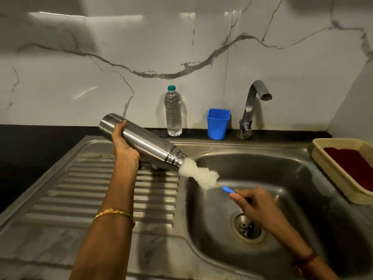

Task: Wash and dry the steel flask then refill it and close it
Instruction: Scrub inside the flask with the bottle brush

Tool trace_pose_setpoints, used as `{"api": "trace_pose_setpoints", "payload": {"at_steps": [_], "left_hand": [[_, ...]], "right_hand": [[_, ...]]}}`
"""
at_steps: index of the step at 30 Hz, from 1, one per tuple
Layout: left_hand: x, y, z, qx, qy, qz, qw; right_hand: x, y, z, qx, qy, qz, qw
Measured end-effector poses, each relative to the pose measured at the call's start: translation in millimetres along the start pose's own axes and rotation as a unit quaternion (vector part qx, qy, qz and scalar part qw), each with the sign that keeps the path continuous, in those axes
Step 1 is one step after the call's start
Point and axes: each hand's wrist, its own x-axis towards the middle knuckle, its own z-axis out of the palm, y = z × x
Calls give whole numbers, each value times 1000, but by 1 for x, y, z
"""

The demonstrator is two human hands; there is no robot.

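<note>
No words or brand names can be read on anything here. The left hand (121, 147) is wrapped around the steel flask (141, 141), holding it tipped over the sink (252, 158), with its open mouth pointing down toward 4 o'clock. The right hand (255, 205) pinches the blue handle of a bottle brush (198, 174), and the fluffy white brush tip sits right at the flask's mouth. The inside of the flask cannot be seen. At 12 o'clock on the dark tabletop (40, 142) stands a clear water bottle (173, 112) with a green cap, full of water. Beside it is a blue cup (218, 124), then the tap (252, 106). At 3 o'clock a cream basket (331, 174) holds something dark red, cut off by the edge.
</note>
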Motion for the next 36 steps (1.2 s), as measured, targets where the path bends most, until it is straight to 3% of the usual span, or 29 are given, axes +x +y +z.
{"api": "trace_pose_setpoints", "payload": {"at_steps": [2,3,8,15,25,27,29,31,33,36], "left_hand": [[2,8,-7,-2,23,9,1000],[3,13,-8,-6,26,15,1000],[4,25,-6,-40,9,51,998],[-1,12,-2,-38,21,32,999],[4,28,-9,-11,-15,6,1000],[9,39,-9,3,-20,2,1000],[15,50,-7,5,-21,8,1000],[23,62,-5,3,-17,18,1000],[29,73,-2,0,-11,24,1000],[34,84,3,11,2,29,1000]], "right_hand": [[6,-2,-11,208,-109,139,962],[7,-3,-14,239,-129,168,948],[8,-11,-23,240,-128,170,947],[-9,-12,-36,234,-98,166,953],[-26,-3,-26,405,-211,256,852],[-24,-4,-17,406,-213,239,856],[-22,-7,-5,342,-160,155,913],[-21,-7,12,122,-26,-26,992],[-20,-10,25,-106,111,-132,979],[-20,-29,39,-254,247,-193,915]]}}
